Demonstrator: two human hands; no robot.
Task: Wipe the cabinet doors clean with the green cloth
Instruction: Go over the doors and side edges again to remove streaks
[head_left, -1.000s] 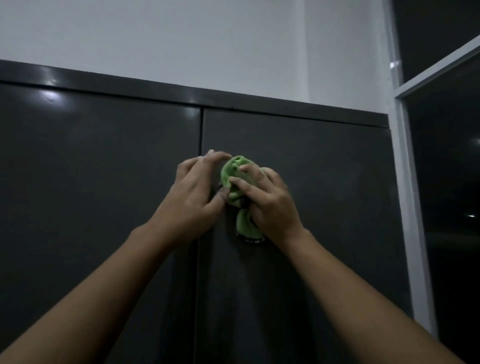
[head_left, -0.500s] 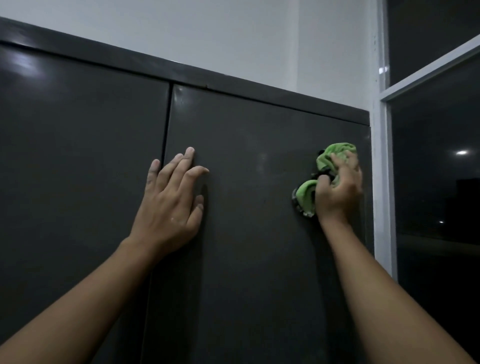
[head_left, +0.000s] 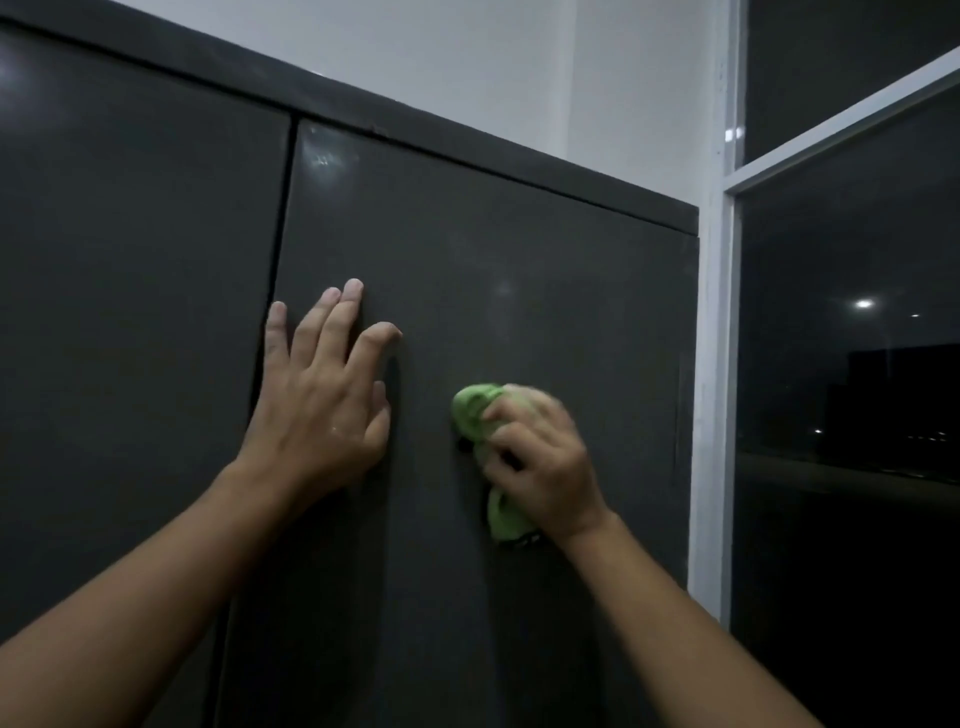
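— Green cloth (head_left: 475, 413) is bunched in our right hand (head_left: 540, 462), whose grip is clamped on it and pressed to the right cabinet door (head_left: 519, 270). Half a second ago it sat near that door's outer edge, by the white window frame (head_left: 714, 364); now it lies lower and closer to the door seam (head_left: 278, 270). The hand is blurred, so we judge a stroke is under way.

— And our left hand (head_left: 322, 400)?

— Flat on the right door just beside the seam, fingers apart, holding nothing. It has kept that place since half a second ago; we judge it braces the door.

— Meaning for the task?

— One band of the right door is crossed. We judge the left door (head_left: 130, 286) remains to be wiped.

— Containers?

— Only the cabinet; both doors are shut, contents hidden.
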